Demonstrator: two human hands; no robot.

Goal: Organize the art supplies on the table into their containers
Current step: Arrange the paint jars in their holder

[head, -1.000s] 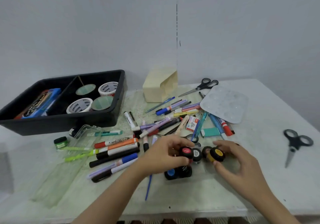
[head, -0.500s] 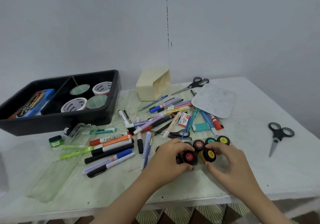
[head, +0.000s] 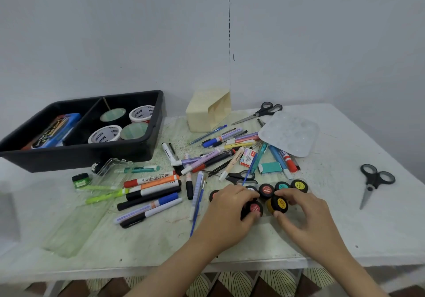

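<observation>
Near the table's front edge my left hand (head: 232, 207) grips a small black paint pot with a red label (head: 254, 208). My right hand (head: 301, 209) grips a pot with a yellow label (head: 279, 203) beside it. Behind them stands a row of pots: a red one (head: 266, 190), a teal one (head: 282, 185), a yellow one (head: 299, 185). Another pot (head: 213, 195) peeks out left of my left hand. Markers (head: 151, 183) and pens (head: 207, 158) lie scattered across the middle. A black divided tray (head: 82, 156) at back left holds tape rolls (head: 104, 133).
A clear plastic case (head: 108, 172) and a green pot (head: 80, 179) lie in front of the tray. A cream box (head: 207, 115), a white palette (head: 288, 134) and scissors (head: 259, 112) are at the back. Another pair of scissors (head: 373, 183) lies far right.
Both hands brought the red and yellow pots nearer the table's front edge, and a row of pots now stands behind them. The view has shifted down slightly.
</observation>
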